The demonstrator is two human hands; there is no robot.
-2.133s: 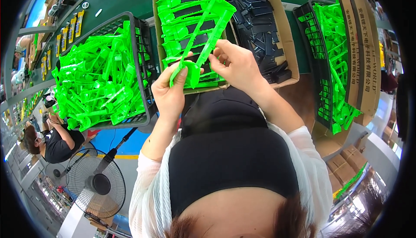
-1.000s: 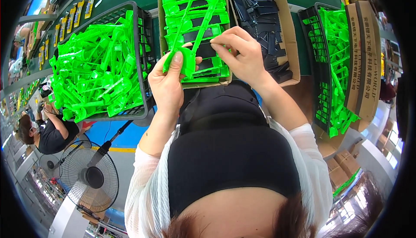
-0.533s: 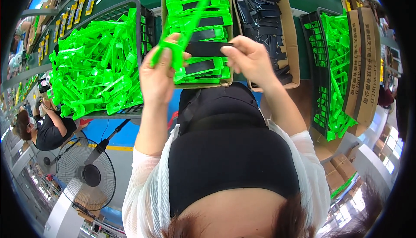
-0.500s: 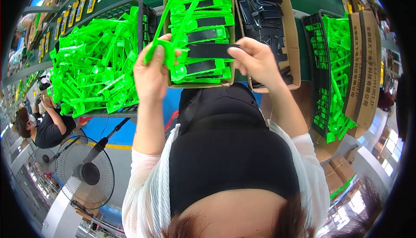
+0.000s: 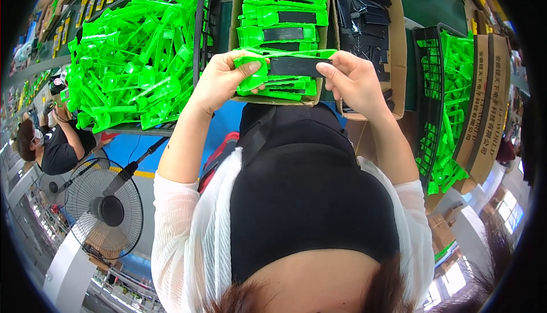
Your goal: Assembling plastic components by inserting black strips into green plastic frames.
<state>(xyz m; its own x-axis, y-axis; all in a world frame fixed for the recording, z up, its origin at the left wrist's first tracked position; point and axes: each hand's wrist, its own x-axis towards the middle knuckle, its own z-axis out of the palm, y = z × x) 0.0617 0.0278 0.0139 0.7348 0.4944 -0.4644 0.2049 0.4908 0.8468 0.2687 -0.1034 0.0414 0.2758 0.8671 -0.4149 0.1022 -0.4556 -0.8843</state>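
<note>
Between my hands is a bright green plastic frame part [image 5: 257,78], turned sideways, with a flat black strip [image 5: 295,67] lying along it. My left hand [image 5: 225,82] pinches the part's wider end between thumb and fingers. At the other end, my right hand [image 5: 356,82] grips the strip's tip with thumb and forefinger, close to the part's narrow end. Whether the strip is seated in the frame, I cannot tell. Under both hands stands a cardboard box [image 5: 235,14] of stacked green parts, many with black strips in them.
To the left is a black crate [image 5: 200,34] heaped with green parts. A carton [image 5: 397,39] of loose black strips sits right of the middle box. Further right, another black crate [image 5: 427,102] of green parts stands beside folded cardboard [image 5: 490,102]. A standing fan [image 5: 108,207] is lower left.
The green part has swung from upright to sideways, bringing its far end over to my right hand. The black strip now lies along the part.
</note>
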